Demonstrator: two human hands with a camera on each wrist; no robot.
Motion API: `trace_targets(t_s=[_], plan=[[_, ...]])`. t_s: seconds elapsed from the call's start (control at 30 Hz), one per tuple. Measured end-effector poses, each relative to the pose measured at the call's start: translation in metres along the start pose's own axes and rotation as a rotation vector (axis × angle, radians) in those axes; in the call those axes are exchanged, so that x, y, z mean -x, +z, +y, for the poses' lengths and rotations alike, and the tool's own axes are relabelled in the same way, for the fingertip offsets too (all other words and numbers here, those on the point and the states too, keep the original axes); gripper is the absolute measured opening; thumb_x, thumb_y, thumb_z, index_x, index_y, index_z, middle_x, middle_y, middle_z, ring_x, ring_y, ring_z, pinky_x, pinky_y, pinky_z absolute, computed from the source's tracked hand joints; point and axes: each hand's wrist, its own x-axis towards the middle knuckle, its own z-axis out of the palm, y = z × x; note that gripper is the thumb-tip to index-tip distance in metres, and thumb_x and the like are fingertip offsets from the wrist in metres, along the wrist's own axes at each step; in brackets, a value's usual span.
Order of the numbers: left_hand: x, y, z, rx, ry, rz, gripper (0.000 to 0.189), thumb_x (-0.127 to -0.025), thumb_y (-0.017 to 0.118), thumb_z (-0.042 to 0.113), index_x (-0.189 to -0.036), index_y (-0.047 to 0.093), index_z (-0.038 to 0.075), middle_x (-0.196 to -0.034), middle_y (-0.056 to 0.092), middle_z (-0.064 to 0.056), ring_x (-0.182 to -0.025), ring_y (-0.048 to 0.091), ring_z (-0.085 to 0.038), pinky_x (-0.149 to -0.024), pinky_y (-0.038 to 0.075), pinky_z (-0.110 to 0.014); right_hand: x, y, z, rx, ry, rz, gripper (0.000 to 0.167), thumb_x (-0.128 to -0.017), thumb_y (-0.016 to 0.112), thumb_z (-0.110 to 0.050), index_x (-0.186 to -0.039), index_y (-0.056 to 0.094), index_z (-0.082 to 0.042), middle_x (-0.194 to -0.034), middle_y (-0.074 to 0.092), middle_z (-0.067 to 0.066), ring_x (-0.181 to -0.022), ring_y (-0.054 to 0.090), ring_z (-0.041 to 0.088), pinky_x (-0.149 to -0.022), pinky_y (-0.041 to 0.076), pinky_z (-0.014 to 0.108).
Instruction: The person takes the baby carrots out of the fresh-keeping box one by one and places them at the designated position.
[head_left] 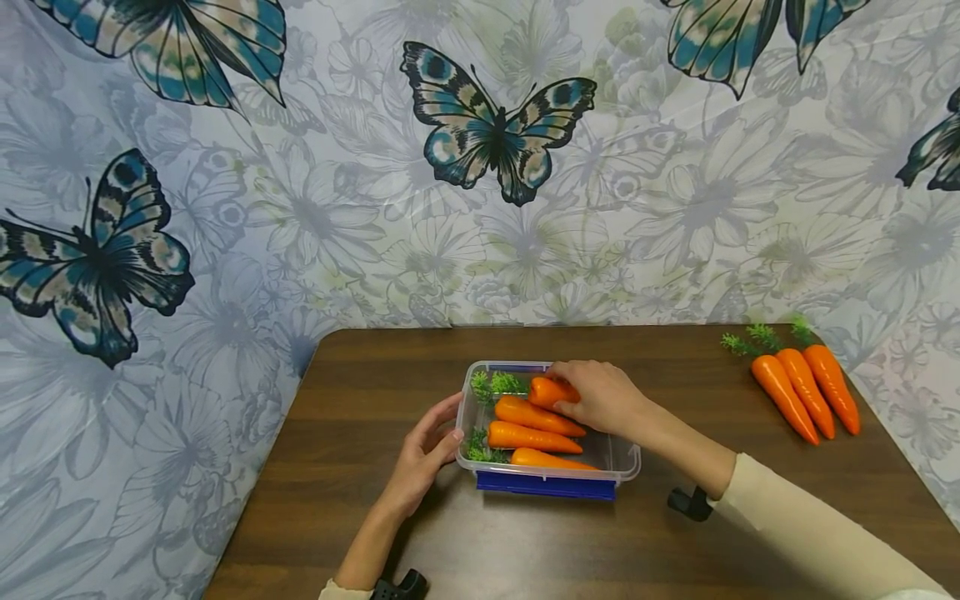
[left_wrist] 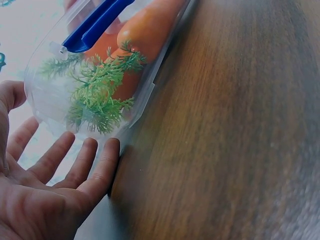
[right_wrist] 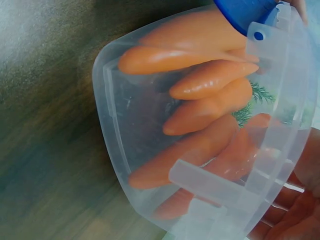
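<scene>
A clear plastic container [head_left: 630, 461] with blue clips holds several orange carrots [head_left: 536, 437] with green leafy tops. Inside its far side, my right hand [head_left: 607, 398] grips a carrot [head_left: 551, 391] from above, fingers over it and thumb on the near side. In the right wrist view that hand [right_wrist: 295, 205] shows partly behind the clear wall. My left hand [head_left: 422, 458] rests against the container's left end. Seen from the left wrist, the hand [left_wrist: 55, 185] has its fingers spread along that end, thumb by the rim, with carrot greens [left_wrist: 100, 92] behind the plastic.
Three more carrots [head_left: 806, 392] with green tops lie side by side at the back right of the brown wooden table [head_left: 360, 400]. A wall covering with butterflies [head_left: 498, 125] and flowers rises behind the table's far edge.
</scene>
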Motion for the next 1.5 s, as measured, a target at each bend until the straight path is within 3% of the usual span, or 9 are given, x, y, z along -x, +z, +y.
trace_targets(t_s=[0.37,0.73,0.83,1.0,1.5], plan=[[0.001,0.001,0.000,-0.001,0.009,-0.003,0.056,-0.111,0.060,0.020,-0.164,0.044,0.026,-0.165,0.047,-0.018,-0.143,0.056,-0.048,-0.102,0.063,-0.040,0.002,-0.013,-0.006,-0.046,-0.013,0.071,0.043,-0.091,0.086,-0.031,-0.130,0.073,-0.018,-0.111,0.078,0.000,-0.084,0.068,0.015,-0.069,0.058,0.037],[0.001,0.001,0.001,0.000,0.019,0.001,0.056,-0.111,0.059,0.017,-0.164,0.043,0.024,-0.164,0.048,-0.018,-0.143,0.055,-0.049,-0.101,0.064,-0.039,0.005,-0.028,-0.011,-0.065,-0.017,0.115,0.046,-0.091,0.085,-0.033,-0.131,0.072,-0.016,-0.112,0.080,0.001,-0.092,0.073,0.018,-0.080,0.063,0.041],[0.001,0.002,0.001,-0.003,0.016,0.003,0.056,-0.111,0.060,0.018,-0.164,0.044,0.024,-0.164,0.048,-0.018,-0.143,0.055,-0.049,-0.101,0.064,-0.039,0.007,-0.032,-0.010,-0.073,-0.014,0.132,0.045,-0.091,0.085,-0.033,-0.130,0.073,-0.016,-0.110,0.080,0.000,-0.091,0.073,0.016,-0.077,0.062,0.039],[0.001,0.002,0.000,-0.006,0.013,0.002,0.056,-0.111,0.060,0.018,-0.164,0.044,0.025,-0.165,0.047,-0.018,-0.143,0.055,-0.049,-0.101,0.063,-0.040,0.010,-0.039,-0.008,-0.091,0.008,0.145,0.041,-0.092,0.084,-0.034,-0.128,0.073,-0.017,-0.105,0.079,-0.002,-0.086,0.071,0.015,-0.072,0.059,0.035],[0.000,0.004,0.001,0.006,0.008,0.012,0.056,-0.111,0.061,0.018,-0.164,0.044,0.024,-0.165,0.047,-0.018,-0.143,0.055,-0.048,-0.099,0.063,-0.036,0.026,-0.056,0.016,-0.152,0.119,0.145,0.044,-0.095,0.081,-0.043,-0.131,0.072,-0.019,-0.105,0.079,-0.003,-0.091,0.073,0.014,-0.081,0.062,0.041]])
